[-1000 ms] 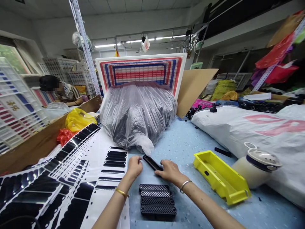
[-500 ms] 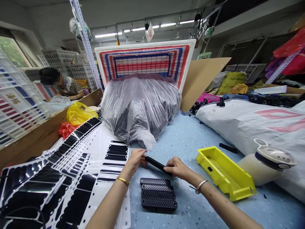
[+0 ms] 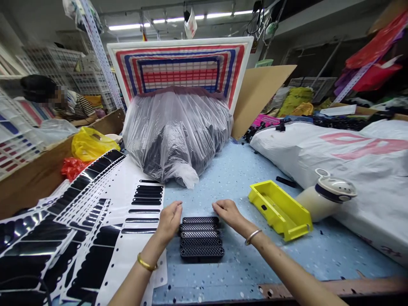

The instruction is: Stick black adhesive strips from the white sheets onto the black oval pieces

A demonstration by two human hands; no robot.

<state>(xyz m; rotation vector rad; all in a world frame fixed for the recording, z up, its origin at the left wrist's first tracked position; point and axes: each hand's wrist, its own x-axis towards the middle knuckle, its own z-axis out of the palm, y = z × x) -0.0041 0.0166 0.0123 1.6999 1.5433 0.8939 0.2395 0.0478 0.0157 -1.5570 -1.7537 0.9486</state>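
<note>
Counter: blue speckled counter (image 3: 242, 178), workshop clutter behind.
Grilles: black mesh grilles (image 3: 201, 244), tight row near counter edge.
Hands: left hand (image 3: 170, 216), right hand (image 3: 227, 211) loose, empty, flanking farthest grille's ends, seemingly aligning it.

The left hand (image 3: 170, 217) covers an end of the black grille stack (image 3: 201, 242); the clear plastic bag (image 3: 175, 136) blurs its dark contents

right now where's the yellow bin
In the head view the yellow bin lies on the blue table, right of the right hand and beside the white jug.
</note>
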